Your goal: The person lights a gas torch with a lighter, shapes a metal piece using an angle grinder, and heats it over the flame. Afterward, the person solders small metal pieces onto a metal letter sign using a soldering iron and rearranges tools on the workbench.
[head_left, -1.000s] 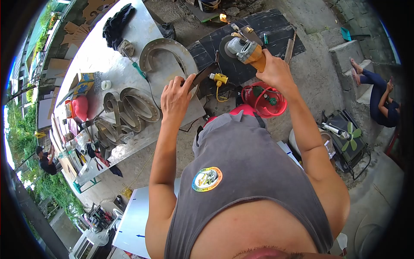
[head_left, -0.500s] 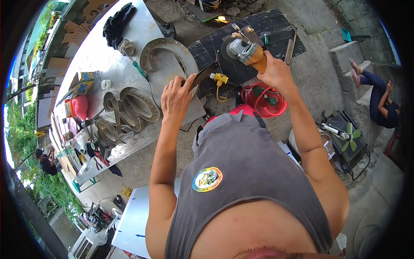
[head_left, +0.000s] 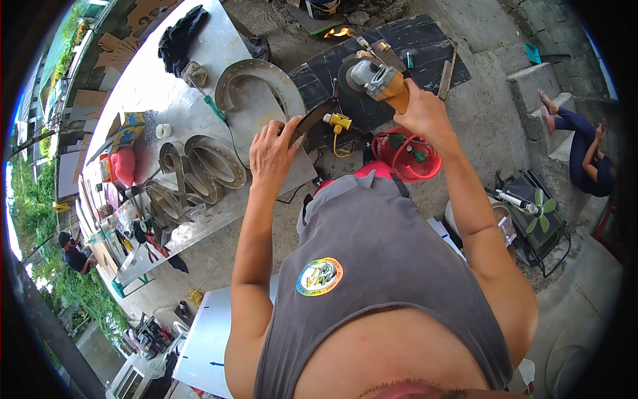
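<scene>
The orange glow [head_left: 339,32] near the top has spread wider; both hands keep their grips.
Left hand [head_left: 269,153] is closed on a dark blade [head_left: 316,120] by the table [head_left: 216,33] edge, right hand [head_left: 424,112] around the grinder [head_left: 380,78]; concrete floor [head_left: 482,100] gives room at right. Whether disc [head_left: 343,70] touches blade, I cannot tell.

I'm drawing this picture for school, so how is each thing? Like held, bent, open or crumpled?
Grinder: held in the right hand; I can't tell if its disc is spinning.
Dark strip: held in the left hand.
Metal strips: bent into curves, on the table.
Black cloth: crumpled.
Green-handled tool: lying on the table.
Red bucket: open, with things inside.
</scene>
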The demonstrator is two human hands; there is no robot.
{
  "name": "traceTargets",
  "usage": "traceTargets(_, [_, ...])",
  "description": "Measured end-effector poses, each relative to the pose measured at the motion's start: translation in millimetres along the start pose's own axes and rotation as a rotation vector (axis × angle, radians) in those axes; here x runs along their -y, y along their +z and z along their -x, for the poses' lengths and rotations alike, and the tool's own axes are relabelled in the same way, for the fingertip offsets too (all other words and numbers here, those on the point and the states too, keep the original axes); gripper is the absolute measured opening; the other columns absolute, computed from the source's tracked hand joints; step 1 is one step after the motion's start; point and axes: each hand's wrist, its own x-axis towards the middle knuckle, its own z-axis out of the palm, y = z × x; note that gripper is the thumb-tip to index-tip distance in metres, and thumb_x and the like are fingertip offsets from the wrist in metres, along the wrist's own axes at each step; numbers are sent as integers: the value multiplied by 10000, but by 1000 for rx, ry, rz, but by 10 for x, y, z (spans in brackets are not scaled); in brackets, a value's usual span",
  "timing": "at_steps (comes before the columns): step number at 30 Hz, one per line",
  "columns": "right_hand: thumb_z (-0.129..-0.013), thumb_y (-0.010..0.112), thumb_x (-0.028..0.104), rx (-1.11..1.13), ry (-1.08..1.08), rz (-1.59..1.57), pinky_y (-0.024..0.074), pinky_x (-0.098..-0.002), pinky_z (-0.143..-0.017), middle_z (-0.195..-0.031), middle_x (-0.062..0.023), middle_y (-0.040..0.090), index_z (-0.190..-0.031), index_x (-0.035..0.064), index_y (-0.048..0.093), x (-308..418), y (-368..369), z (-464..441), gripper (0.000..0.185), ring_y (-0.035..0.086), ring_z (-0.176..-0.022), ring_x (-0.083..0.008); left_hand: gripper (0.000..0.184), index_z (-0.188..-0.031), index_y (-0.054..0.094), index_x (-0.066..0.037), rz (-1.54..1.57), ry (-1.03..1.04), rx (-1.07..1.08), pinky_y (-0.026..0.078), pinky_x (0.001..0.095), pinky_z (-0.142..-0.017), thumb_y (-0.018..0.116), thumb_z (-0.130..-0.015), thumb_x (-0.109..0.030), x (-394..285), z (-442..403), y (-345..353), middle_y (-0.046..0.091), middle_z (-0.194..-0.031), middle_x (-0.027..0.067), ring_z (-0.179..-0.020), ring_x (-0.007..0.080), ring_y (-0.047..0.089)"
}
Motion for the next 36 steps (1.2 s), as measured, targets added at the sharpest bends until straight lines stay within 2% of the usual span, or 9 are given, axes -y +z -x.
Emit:
traceTargets(3, [-732,791,223,-51,32,-68,548,-523,-905,-1068,-266,722,-1337,62,557,-98,10,-28,668,692,-1020,-448,595,-1412,564,-212,122,14,-22,499,352,-820,731,-850,-107,181,92,142,639,-1060,62,-956,215,647])
traceTargets(5, [-680,828,242,-96,53,-184,566,-466,-925,-1116,-240,733,-1337,43,562,-275,134,-105,736,722,-1023,-390,569,-1440,526,-195,223,33,-49,498,344,-780,695,-902,-125,251,139,232,656,-1056,72,-902,204,663])
traceTargets(7, [-691,837,210,-59,20,-379,585,-433,-866,-1071,-211,737,-1314,31,571,-467,269,-182,700,734,-969,-345,456,-1458,475,-156,1120,-366,191,508,316,-662,586,-1018,-202,261,214,266,676,-1003,94,-711,181,665])
traceTargets(8, [-703,846,179,-16,-12,-574,604,-399,-807,-1026,-182,741,-1291,19,580,-539,334,-213,665,746,-915,-299,456,-1458,475,-156,1119,-363,189,508,316,-662,586,-1018,-202,260,233,323,676,-1003,94,-711,181,665])
traceTargets(10, [-726,842,140,61,11,-797,602,-360,-741,-978,-139,719,-1260,13,588,-511,382,-190,604,732,-847,-245,395,-1444,462,-131,1759,-535,169,498,298,-553,507,-1088,-297,208,242,435,653,-921,87,-564,159,609])
traceTargets(13, [-765,829,84,188,27,-1097,592,-306,-640,-909,-75,676,-1204,12,601,-492,543,-190,499,704,-736,-171,369,-1411,481,-124,1948,-621,138,503,282,-545,475,-1108,-334,36,204,570,633,-892,84,-567,169,603])
traceTargets(22, [-785,820,99,359,73,-1309,595,-306,-634,-878,-71,680,-1154,12,599,-366,816,-208,438,692,-669,-162,323,-1319,524,-124,2033,-616,139,466,274,-501,508,-1100,-361,-322,-33,883,596,-844,58,-543,142,554])
traceTargets(25, [-785,820,111,372,69,-1323,599,-309,-642,-874,-75,686,-1156,16,594,-348,838,-205,444,696,-670,-167,389,-1392,496,-155,2024,-621,131,451,291,-515,526,-1088,-395,-397,-73,950,581,-846,44,-552,147,543])
traceTargets(36, [-785,829,115,380,80,-1338,604,-310,-640,-887,-70,688,-1169,21,592,-362,935,-214,460,703,-675,-173,374,-1377,492,-141,2038,-651,133,455,290,-540,513,-1095,-387,-536,-109,962,574,-861,45,-563,140,536])
